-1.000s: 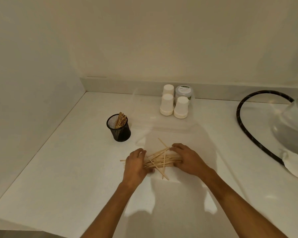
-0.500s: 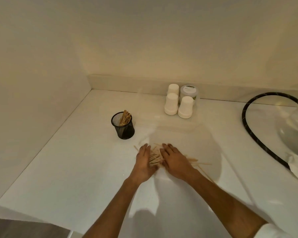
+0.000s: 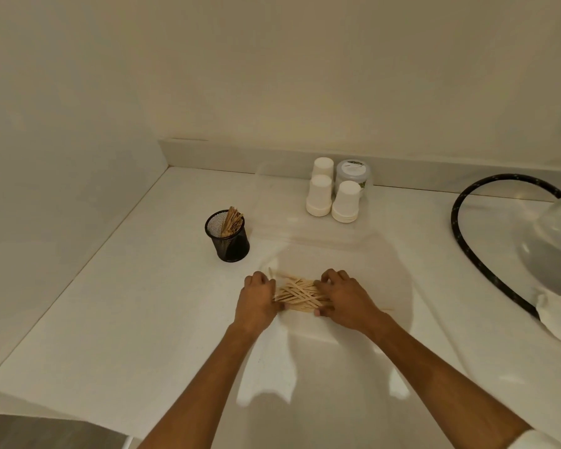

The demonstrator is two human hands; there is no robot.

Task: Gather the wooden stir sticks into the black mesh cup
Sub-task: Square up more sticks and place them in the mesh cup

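Since half a second ago my hands spread apart; sticks (image 3: 300, 294) lie bunched between them on the worktop (image 3: 143, 319). Left hand (image 3: 256, 299) and right hand (image 3: 344, 299) curl round the pile's ends. Cup (image 3: 229, 243) partly filled; this bundle remains.

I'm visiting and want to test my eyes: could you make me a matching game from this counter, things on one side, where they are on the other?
Things:
1. black mesh cup
2. loose stir sticks
3. paper cups
4. black hose

Places:
A. against the back wall
B. far right, curved
C. between both hands
D. left of the hands, further back

Pairs: 1-D, 2-C, 3-A, 4-B
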